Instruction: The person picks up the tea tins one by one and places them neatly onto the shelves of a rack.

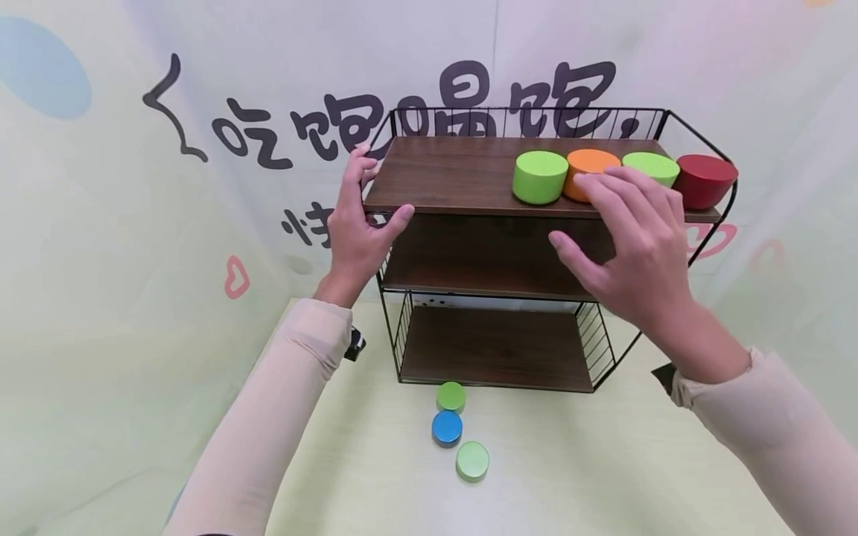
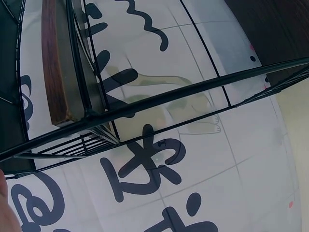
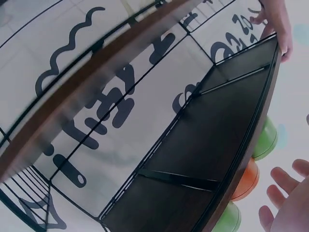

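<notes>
A three-tier shelf rack [image 1: 456,175] with dark wood boards and black wire sides stands ahead. My left hand [image 1: 358,227] grips the left end of its top board, thumb at the front edge; that hand [image 3: 277,24] also shows in the right wrist view. On the top board's right half stand a light green cylinder [image 1: 540,179], an orange cylinder [image 1: 593,160], a second light green cylinder [image 1: 650,167] and a dark red cylinder [image 1: 706,181] in a row. Before this row my right hand [image 1: 637,246] hovers with fingers spread, holding nothing; a gap separates its fingers [image 3: 285,181] from the cylinders.
Below the rack's front edge, a green cylinder [image 1: 451,396], a blue cylinder [image 1: 447,429] and a pale green cylinder [image 1: 472,461] lie on the pale table [image 1: 536,476]. A white printed curtain [image 1: 268,45] hangs behind and beside the rack.
</notes>
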`<state>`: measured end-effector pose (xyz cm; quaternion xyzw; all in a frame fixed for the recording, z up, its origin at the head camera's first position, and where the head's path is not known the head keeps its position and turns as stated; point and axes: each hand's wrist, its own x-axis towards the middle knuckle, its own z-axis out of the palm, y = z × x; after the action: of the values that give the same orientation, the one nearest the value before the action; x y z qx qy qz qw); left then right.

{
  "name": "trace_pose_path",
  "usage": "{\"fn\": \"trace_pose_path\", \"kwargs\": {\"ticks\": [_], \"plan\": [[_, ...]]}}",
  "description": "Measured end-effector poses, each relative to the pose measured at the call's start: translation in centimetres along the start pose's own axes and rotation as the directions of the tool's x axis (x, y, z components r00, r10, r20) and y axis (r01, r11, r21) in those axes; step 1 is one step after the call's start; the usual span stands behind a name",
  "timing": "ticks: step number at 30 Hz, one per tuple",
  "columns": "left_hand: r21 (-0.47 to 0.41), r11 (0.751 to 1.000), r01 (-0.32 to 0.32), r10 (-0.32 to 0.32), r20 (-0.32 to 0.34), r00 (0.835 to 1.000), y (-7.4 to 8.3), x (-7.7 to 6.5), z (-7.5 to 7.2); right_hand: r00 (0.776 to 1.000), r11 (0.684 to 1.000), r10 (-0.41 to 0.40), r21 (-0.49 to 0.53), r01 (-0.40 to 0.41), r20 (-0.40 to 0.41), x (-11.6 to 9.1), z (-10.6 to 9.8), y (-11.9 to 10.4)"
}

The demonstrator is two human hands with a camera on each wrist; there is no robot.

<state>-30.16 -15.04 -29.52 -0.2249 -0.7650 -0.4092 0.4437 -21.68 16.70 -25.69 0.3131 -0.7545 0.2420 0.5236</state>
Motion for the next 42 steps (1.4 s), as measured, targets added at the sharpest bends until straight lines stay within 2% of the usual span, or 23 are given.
{"fn": "trace_pose_path", "kwargs": {"ticks": [8, 16, 25, 27, 34, 37, 42], "plan": [[-0.006, 1.000, -0.003, 0.003, -0.001, 1.000, 0.1, 0.0, 0.1, 1.000, 1.000, -0.008, 0.012, 0.008, -0.009, -3.3, 0.3, -1.1], [0.004, 1.000, 0.000, 0.000, 0.003, 1.000, 0.0, -0.1, 0.1, 0.995, 0.998, -0.042, 0.043, 0.038, 0.095, -7.8, 1.8, -1.5], [0.005, 1.000, 0.011, -0.011, 0.018, 1.000, -0.1, -0.1, 0.1, 0.982, 0.996, 0.029, 0.076, -0.044, 0.188, -12.4, 3.4, -2.1], [-0.001, 1.000, 0.022, -0.022, 0.021, 1.000, -0.2, -0.1, 0.1, 0.978, 0.995, 0.040, 0.080, -0.057, 0.204, -13.2, 3.7, -2.2], [0.010, 1.000, 0.000, 0.000, 0.010, 1.000, 0.0, 0.0, 0.0, 0.976, 0.994, 0.040, 0.091, -0.061, 0.212, -15.1, 4.7, -2.7], [-0.004, 1.000, 0.009, -0.009, 0.004, 1.000, 0.0, 0.0, 0.0, 0.964, 0.993, 0.050, 0.089, -0.076, 0.260, -16.0, 5.0, -2.9], [-0.034, 0.999, 0.025, -0.025, 0.001, 1.000, 0.1, 0.0, 0.1, 0.925, 0.987, 0.096, 0.088, -0.137, 0.368, -17.7, 5.4, -3.5]]}}
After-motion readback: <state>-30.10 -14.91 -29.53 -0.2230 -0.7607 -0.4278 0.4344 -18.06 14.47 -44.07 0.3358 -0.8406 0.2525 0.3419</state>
